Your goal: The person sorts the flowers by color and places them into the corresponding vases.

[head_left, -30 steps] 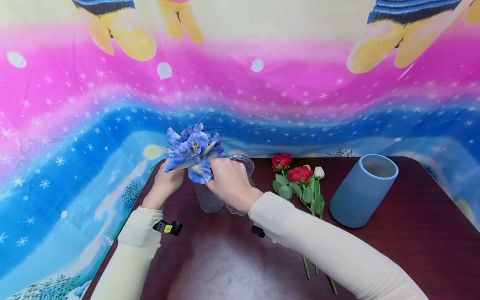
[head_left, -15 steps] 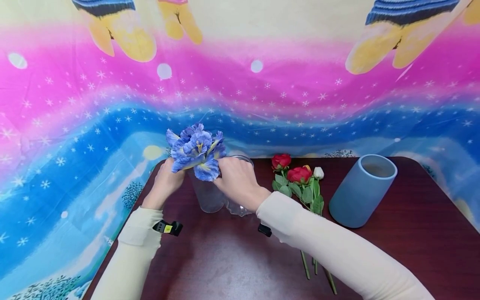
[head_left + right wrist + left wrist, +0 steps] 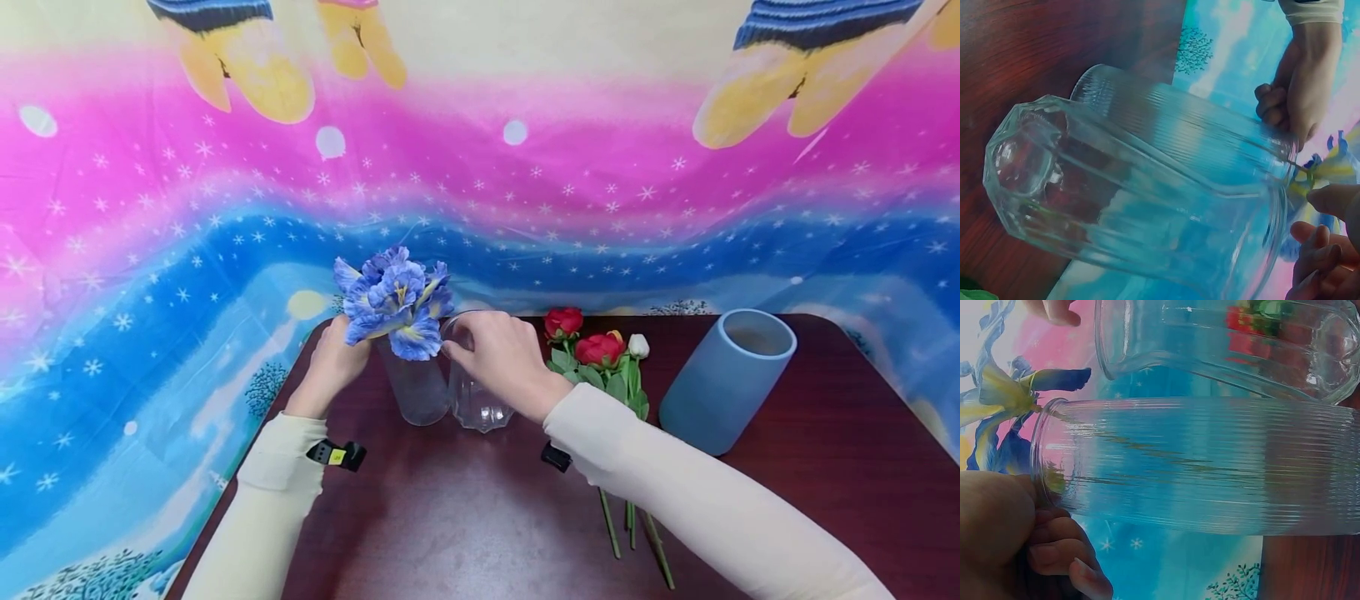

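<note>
Blue-purple iris blooms [image 3: 397, 300] stand above a tall ribbed glass vase [image 3: 1197, 465], their thin stems reaching down inside it. At the rim of this vase my left hand [image 3: 337, 358] holds on with curled fingers; its thumb is mostly hidden. My right hand [image 3: 498, 354] is just right of the blooms, above the mouth of a second, clear faceted glass vase [image 3: 1141, 187]. Thumb and fingers of the right hand are apart and loosely bent, with nothing between them. Both glass vases are upright, side by side.
Red roses [image 3: 600, 348] and a white tulip [image 3: 638, 346] lie on the dark wooden table [image 3: 420, 517], stems pointing toward me, partly under my right forearm. A blue-grey vase [image 3: 723, 392] stands at the right. A printed cloth [image 3: 465, 192] hangs behind the table.
My right hand has let go of the iris and moved right, over the clear faceted vase. The blooms have shifted slightly right. My left hand has stayed at the ribbed vase's rim.
</note>
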`<state>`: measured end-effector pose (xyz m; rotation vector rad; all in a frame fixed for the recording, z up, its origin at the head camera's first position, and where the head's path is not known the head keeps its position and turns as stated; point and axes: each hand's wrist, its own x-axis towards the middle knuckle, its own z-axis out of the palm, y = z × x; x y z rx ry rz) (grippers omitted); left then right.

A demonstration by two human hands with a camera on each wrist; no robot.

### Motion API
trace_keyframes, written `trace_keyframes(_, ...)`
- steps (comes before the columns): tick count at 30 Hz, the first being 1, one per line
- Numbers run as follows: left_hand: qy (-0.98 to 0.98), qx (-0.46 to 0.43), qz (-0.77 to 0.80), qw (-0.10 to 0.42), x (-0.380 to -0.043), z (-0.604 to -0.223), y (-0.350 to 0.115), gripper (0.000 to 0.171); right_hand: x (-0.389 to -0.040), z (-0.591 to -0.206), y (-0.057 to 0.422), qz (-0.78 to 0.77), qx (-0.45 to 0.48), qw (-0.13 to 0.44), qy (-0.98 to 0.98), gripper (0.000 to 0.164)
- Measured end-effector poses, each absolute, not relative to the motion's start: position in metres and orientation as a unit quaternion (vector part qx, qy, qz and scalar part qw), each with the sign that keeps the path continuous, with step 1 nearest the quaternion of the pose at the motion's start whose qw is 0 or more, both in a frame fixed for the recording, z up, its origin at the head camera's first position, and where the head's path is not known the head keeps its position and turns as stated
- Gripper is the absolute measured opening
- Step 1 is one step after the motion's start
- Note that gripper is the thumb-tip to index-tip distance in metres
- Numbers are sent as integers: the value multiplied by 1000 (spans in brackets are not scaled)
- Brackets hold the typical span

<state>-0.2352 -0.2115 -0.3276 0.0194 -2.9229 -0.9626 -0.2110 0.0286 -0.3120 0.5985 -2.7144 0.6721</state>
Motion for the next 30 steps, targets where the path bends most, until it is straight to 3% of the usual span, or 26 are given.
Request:
trace_keyframes(11, -950, 20, -305, 62, -235, -330, -211, 31, -207, -312, 49, 249, 192, 148, -938, 19)
trace_keyframes(21, -949, 16, -310, 55, -232, -328, -214, 28, -203, -315, 66, 255, 187, 156, -936, 22)
trace_keyframes(30, -942, -13, -329, 66, -223, -331, -213, 47, -203, -320, 83, 259, 175, 164, -935, 19)
